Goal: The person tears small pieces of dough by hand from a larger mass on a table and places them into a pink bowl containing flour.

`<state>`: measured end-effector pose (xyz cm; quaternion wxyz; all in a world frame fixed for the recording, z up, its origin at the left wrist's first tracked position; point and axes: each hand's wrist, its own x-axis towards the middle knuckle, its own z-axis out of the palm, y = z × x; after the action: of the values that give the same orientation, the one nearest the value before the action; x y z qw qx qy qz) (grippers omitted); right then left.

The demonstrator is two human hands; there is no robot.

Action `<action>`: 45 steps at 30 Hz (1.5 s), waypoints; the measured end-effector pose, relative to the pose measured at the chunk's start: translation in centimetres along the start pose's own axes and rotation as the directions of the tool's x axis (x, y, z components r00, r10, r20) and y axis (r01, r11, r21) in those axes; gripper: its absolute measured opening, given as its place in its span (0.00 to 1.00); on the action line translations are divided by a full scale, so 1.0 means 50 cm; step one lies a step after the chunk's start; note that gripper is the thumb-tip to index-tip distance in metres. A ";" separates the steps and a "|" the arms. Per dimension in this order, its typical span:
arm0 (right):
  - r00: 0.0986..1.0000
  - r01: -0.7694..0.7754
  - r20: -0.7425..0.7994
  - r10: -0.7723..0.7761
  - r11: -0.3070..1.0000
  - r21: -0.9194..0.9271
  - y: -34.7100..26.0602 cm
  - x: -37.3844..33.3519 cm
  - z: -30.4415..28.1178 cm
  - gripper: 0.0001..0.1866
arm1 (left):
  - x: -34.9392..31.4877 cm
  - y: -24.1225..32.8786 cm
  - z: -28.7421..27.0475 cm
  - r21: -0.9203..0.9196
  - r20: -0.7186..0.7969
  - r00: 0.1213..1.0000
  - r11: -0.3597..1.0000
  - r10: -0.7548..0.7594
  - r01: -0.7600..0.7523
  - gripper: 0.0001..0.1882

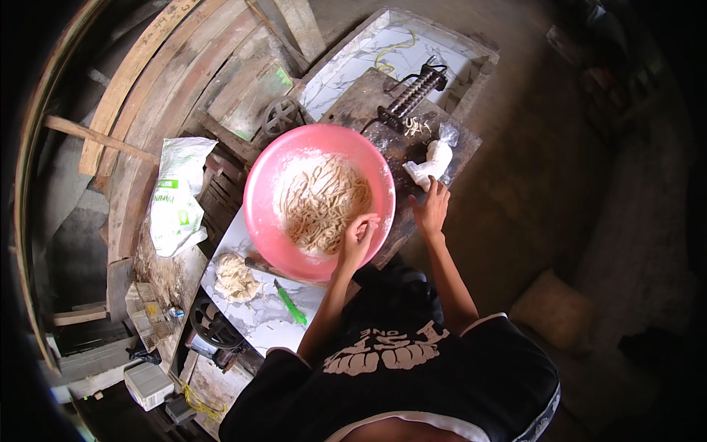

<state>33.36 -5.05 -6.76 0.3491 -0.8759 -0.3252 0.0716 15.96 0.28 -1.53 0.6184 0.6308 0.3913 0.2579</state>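
Note:
A wide pink basin holds a heap of floured noodles, with white flour dusted around its inside. Over the basin's near right part, my left hand has its fingers curled in toward the thumb; whatever they may hold is hidden. My right hand is to the right of the basin with its fingers stretched out and apart. Just beyond its fingertips lies a clear plastic bag of white flour on the dark board.
A ridged metal roller lies at the back, with noodle scraps beside it. Left of the basin are a lump of dough, a green-handled knife and a white sack. A spoked wheel stands behind the basin.

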 end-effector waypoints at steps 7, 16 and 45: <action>0.999 0.038 -0.015 -0.037 0.997 0.062 0.025 0.043 0.043 0.10 | -0.016 0.007 0.016 -0.008 0.046 0.998 0.999 0.050 -0.049 0.13; 0.985 0.149 -0.148 -0.086 0.857 0.493 -0.050 0.035 -0.093 0.06 | 0.020 0.042 0.057 0.049 -0.101 0.985 0.989 0.143 -0.138 0.15; 0.854 -0.376 0.455 -0.254 0.305 0.875 -0.160 0.029 -0.089 0.07 | 0.028 -0.005 0.082 -0.037 -0.452 0.880 0.982 0.147 -0.183 0.16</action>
<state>31.91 -2.31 1.97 0.6915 -0.4559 -0.2642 0.4942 19.99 -0.99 -2.44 0.5118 0.5609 0.4575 0.4628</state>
